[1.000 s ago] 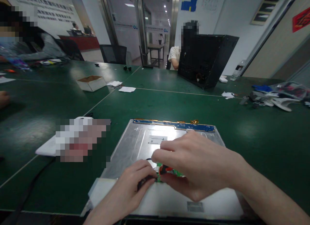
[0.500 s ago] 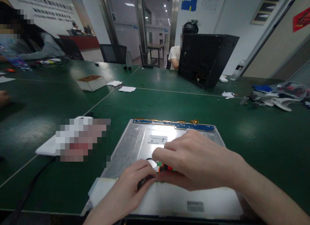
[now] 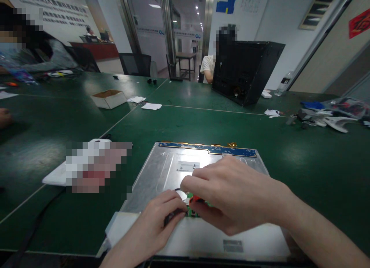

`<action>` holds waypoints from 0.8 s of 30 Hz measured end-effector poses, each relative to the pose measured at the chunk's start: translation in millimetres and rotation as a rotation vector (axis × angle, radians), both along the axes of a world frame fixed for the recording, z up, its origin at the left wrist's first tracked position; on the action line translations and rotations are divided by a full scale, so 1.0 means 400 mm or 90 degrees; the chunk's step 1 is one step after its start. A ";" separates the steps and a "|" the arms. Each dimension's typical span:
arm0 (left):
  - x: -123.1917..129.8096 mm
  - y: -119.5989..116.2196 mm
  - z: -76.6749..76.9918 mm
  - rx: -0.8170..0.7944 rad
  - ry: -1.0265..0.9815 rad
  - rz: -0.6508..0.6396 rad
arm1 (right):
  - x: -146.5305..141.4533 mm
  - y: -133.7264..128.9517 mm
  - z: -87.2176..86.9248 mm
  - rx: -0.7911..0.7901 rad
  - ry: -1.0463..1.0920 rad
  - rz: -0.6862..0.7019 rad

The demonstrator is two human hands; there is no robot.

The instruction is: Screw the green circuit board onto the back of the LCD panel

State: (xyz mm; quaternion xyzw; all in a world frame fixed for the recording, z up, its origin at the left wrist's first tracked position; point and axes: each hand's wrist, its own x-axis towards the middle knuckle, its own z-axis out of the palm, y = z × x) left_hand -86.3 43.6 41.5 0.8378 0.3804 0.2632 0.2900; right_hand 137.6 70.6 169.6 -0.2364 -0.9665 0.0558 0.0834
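Observation:
A silver metal display panel (image 3: 164, 171) lies back-up on the green table (image 3: 303, 160), with a blue circuit strip (image 3: 208, 148) along its far edge. My right hand (image 3: 234, 193) covers a small green circuit board (image 3: 193, 206) with an orange-red part, pinching it above the panel's near half. My left hand (image 3: 153, 227) grips a black cable end (image 3: 173, 216) right at the board's left edge. Most of the board is hidden under my right fingers.
A white sheet with a blurred patch (image 3: 86, 166) lies left of the panel. Farther off are an open cardboard box (image 3: 109, 98), paper scraps (image 3: 152, 106), a black computer case (image 3: 245, 71) and a pile of parts (image 3: 329, 116) at right. Other people sit at the far left and behind the case.
My right hand's fingers shift slightly over the small board, lowering and then lifting a little. My left hand stays put on the cable end.

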 end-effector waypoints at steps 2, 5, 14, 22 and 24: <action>0.002 0.001 0.003 -0.001 -0.004 -0.002 | -0.002 0.002 -0.003 0.014 -0.003 -0.007; 0.002 0.001 0.005 -0.013 -0.002 -0.003 | -0.003 0.003 -0.005 0.024 -0.012 -0.003; -0.002 0.000 -0.009 0.005 -0.013 -0.003 | 0.003 -0.002 0.003 -0.021 0.002 0.011; -0.002 0.000 -0.005 0.000 0.000 -0.004 | 0.001 0.002 -0.001 -0.004 -0.007 0.005; -0.003 -0.001 -0.007 -0.004 0.003 -0.006 | 0.001 0.003 -0.004 0.010 -0.006 -0.006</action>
